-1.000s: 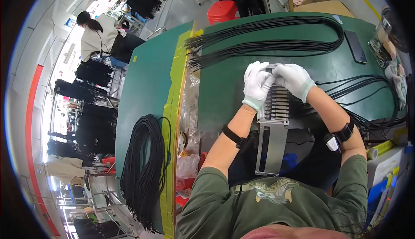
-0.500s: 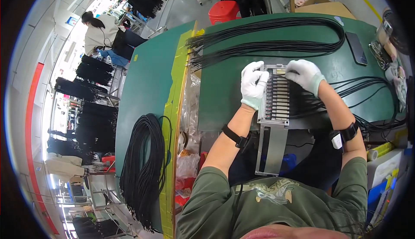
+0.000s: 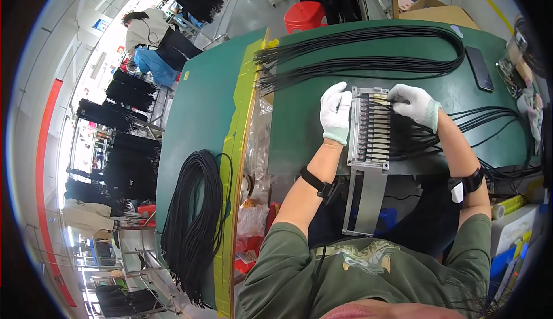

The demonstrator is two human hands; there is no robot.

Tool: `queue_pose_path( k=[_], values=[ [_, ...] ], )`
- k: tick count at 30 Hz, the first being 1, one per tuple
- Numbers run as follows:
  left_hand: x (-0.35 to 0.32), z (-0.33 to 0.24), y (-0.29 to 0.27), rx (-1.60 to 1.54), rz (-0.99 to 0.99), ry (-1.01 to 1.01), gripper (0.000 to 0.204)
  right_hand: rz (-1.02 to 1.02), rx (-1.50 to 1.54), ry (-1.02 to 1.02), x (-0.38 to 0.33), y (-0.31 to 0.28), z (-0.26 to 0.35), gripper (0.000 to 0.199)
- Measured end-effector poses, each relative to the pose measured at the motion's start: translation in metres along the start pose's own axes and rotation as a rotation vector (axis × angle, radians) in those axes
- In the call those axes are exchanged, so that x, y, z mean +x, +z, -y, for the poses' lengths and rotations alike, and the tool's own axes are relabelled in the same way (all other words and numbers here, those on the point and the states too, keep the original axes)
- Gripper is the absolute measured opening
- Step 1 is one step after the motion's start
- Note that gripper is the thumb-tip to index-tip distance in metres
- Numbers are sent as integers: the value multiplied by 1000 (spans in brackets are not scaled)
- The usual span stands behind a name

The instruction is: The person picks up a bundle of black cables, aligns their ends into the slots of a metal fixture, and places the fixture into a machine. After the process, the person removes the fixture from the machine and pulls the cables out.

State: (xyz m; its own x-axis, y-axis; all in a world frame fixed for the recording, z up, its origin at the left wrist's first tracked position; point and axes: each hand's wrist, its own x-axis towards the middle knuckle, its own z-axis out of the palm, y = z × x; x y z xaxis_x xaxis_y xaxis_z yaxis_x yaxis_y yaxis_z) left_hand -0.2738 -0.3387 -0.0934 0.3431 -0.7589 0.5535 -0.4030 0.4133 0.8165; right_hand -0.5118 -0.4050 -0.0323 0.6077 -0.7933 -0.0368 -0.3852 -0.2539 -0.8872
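Nearest to us, a long metal plate (image 3: pixel 370 204) juts past the near edge of the green table (image 3: pixel 308 129), in line with the slotted fixture (image 3: pixel 370 164); a bump from the lap could, we judge, knock the two askew. The fixture lies on the table between the gloved hands, its slots filled with a column of dark cable ends (image 3: pixel 376 135). Loose black cables (image 3: pixel 492 111) spread on its right, some passing beneath the right forearm — if the sleeve or the arm strap (image 3: pixel 468 182) snags one, we think an end could be tugged from its slot.

The left hand (image 3: pixel 336 114) stands just beside the fixture's left side, fingers raised and loosely bent, with nothing seen between them; we cannot tell whether it touches the metal. With little bracing there, a sideways pull might turn the fixture. The right hand (image 3: pixel 413 106) has its fingertips drawn together over the top slots, apparently at a thin dark cable, though we cannot be sure of a pinch; slick glove fabric could let so thin a piece slip or sit crooked.

As for markings, the shirt (image 3: pixel 415 273) bears a printed picture whose details we cannot read. The phone (image 3: pixel 479 68) shows no legible mark — and the far blue sign (image 3: pixel 101 25) is too small to make out.
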Motion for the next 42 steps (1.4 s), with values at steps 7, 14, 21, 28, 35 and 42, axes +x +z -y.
queue_pose_path(
  k=[7,14,21,28,35,42],
  values=[
    [-1,5,3,-153,-31,-158,13,-131,-198,1,-2,-8,7,18],
    [1,6,-2,-245,-17,-201,14,-142,-239,9,-1,13,20,15],
    [0,8,0,-275,-40,-237,16,-57,53,25,0,2,1,19],
    [5,6,-7,24,-41,-164,25,-246,-329,-269,10,4,-8,13],
    [7,9,-3,278,34,-110,30,-412,-684,-299,6,-2,-9,6],
    [5,9,0,260,37,-147,25,-395,-780,-268,4,-7,-7,4]
  ],
)
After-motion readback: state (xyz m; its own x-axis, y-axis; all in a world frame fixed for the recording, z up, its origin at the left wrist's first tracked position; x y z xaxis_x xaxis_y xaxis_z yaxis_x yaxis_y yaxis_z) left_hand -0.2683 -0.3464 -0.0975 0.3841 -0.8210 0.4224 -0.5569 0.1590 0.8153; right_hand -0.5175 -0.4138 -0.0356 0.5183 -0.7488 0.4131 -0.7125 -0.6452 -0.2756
